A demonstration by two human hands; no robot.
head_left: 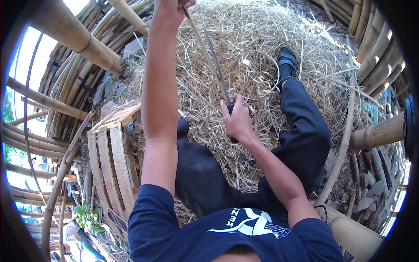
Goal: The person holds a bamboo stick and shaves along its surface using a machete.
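My right hand [238,117] is wrapped round the dark handle of a long knife [217,65], in front of my lap. The thin blade points up and slightly left. Stretched far forward, my left hand [174,12] is partly cut off by the top edge of the view. Its fingers are closed on the upper end of a thin bamboo strip [198,38]. This strip slants down beside the blade and meets or crosses it near my right hand; whether they touch I cannot tell.
Pale bamboo shavings [248,39] cover the ground around my legs. On my left stands a slatted wooden crate [111,161]. Thick bamboo poles [78,39] and stacked bamboo line both sides. Stones [366,196] lie at the right. At lower left a person [72,236] is partly visible.
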